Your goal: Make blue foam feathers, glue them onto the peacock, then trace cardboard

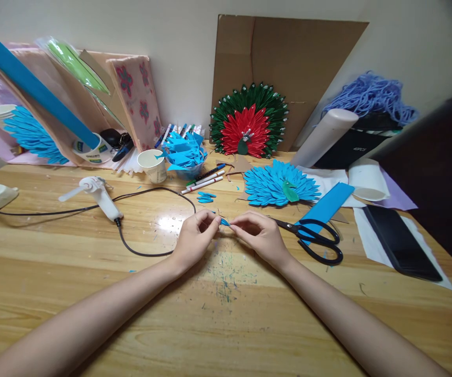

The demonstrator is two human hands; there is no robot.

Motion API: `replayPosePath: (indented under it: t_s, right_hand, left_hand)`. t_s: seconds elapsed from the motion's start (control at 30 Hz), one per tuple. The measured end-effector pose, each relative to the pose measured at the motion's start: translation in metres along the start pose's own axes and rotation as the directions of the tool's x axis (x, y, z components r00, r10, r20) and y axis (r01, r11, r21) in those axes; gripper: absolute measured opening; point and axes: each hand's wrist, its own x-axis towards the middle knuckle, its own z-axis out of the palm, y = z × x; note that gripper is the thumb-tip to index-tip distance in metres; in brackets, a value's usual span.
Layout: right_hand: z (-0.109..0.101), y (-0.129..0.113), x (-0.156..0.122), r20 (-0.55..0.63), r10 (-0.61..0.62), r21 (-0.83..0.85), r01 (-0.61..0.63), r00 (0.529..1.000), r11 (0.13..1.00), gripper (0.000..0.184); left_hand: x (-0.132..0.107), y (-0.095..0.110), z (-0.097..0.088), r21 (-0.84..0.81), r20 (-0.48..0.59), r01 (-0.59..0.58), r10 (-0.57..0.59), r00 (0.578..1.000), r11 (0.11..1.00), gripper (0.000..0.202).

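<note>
Left hand (195, 235) pinches left end of small blue piece (224, 222), centre of frame; right hand (263, 236) pinches its right end. Long axis roughly left-right, dipping rightward, bridging the gap over the worktop (226, 330); both hands equally near. Possibly folded ribbon; too small to confirm.

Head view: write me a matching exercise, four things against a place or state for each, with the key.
1. petal-shaped blue piece
2. black-handled scissors
3. white hot-glue gun
4. black smartphone

A. joined to a black cord
B. on a white sheet
C. pinched by left hand and right hand
D. partly over a blue strip

Pairs: 1-C, 2-D, 3-A, 4-B
</note>
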Motion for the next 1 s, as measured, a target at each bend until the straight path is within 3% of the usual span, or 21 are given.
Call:
replayPosePath:
  t_s: [0.27, 0.73, 0.9, 1.0]
  right_hand:
    - [-0.0003, -0.002, 0.0001, 0.013, -0.048, -0.077, 0.048, 0.999, 0.996, 0.003]
    - [-0.0007, 0.0002, -0.001, -0.041, -0.007, -0.039, 0.006, 0.999, 0.999, 0.007]
    - [-0.0002, 0.0004, -0.0012, 0.01, -0.008, -0.061, 0.009, 1.0, 0.998, 0.005]
    - [-0.0003, 0.0011, -0.001, 0.017, 0.014, -0.09, -0.013, 1.0, 0.996, 0.006]
  left_hand:
    - [-0.0001, 0.0002, 0.0003, -0.003, 0.04, 0.014, -0.013, 0.999, 1.0, 0.025]
    - [0.001, -0.0018, 0.0003, -0.002, -0.034, 0.019, -0.019, 0.999, 1.0, 0.027]
    - [-0.0009, -0.0022, 0.0015, 0.018, 0.007, -0.002, 0.002, 1.0, 1.0, 0.026]
    - [-0.0002, -0.0028, 0.0008, -0.004, -0.046, -0.013, 0.013, 0.999, 1.0, 0.026]
